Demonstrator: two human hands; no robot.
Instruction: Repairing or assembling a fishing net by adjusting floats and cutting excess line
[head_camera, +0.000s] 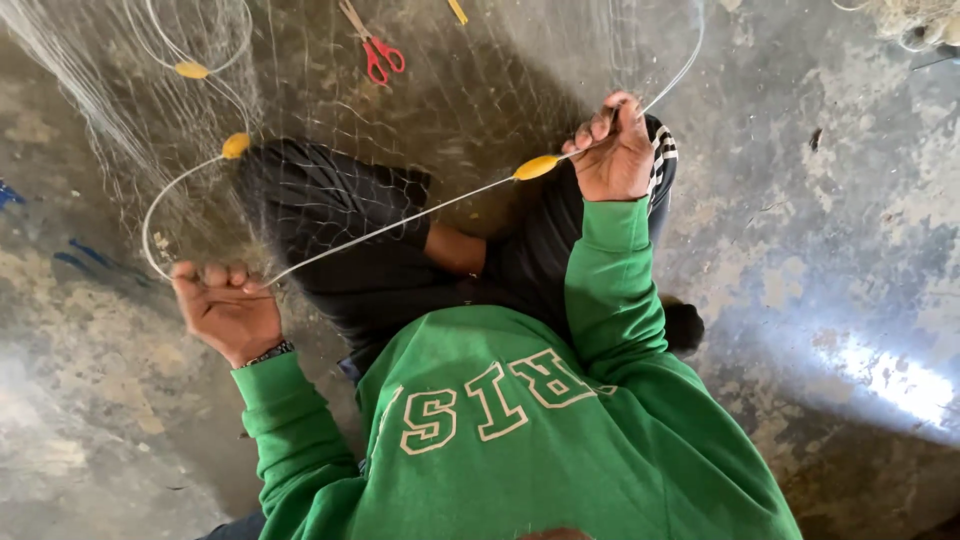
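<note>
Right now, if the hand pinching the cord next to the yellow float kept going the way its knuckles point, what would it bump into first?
That is the right hand. Its knuckles point up the picture, and the fine net draped over the floor is likely the first thing met. The red-handled scissors lie off to the side. Depth is hard to judge.

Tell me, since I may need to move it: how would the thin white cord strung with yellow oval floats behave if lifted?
The thin white cord probably is floppy: it runs straight only between left hand and right hand, looping elsewhere. It seems light. The fine clear netting hanging from it would likely drag and snag.
</note>
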